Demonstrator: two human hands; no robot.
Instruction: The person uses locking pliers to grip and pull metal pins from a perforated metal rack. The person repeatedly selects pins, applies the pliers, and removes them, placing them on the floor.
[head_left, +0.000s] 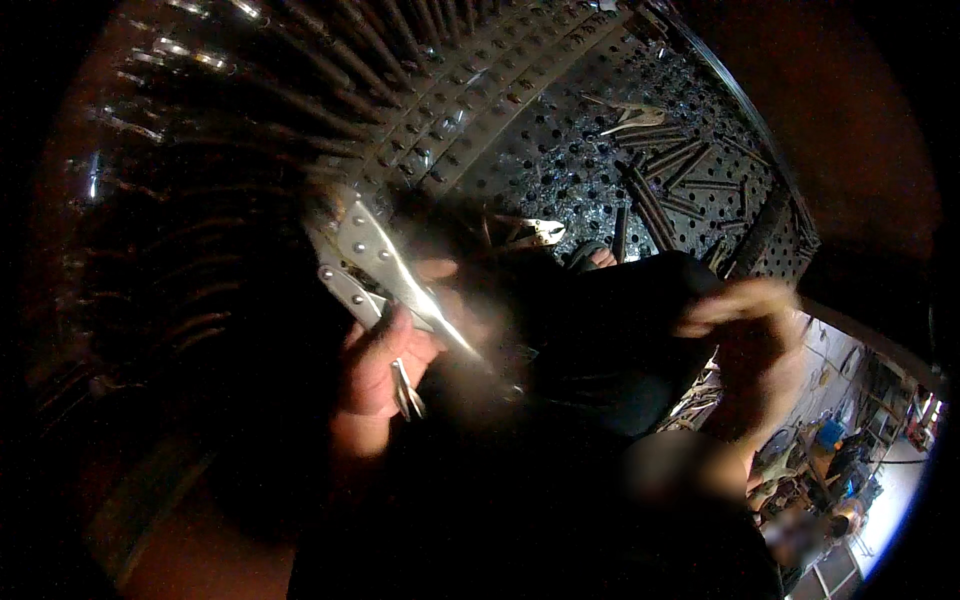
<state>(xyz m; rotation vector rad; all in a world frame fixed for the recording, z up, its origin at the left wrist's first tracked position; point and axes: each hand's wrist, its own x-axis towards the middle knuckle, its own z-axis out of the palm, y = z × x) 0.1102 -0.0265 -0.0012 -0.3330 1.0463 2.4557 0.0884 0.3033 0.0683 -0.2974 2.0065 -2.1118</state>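
The left hand (385, 365) is closing its fingers and thumb around the handles of a pair of silver locking pliers (375, 245), whose head is pointing up and left beside the dark metal tubes (365, 45), though blur is hiding whether it is touching them. The right hand (745, 305) is blurring near the dark-clothed knee (680, 280), so I cannot tell whether it is gripping anything. Beyond, a second pair of locking pliers (543, 233) and short dark rods (655, 210) are lying on a perforated metal plate (590, 190).

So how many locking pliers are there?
3, it seems: silver metal locking pliers in the left hand, a second pair on the dark perforated plate, a less clear third pair beside brown metal rods. Shadow may hide more.
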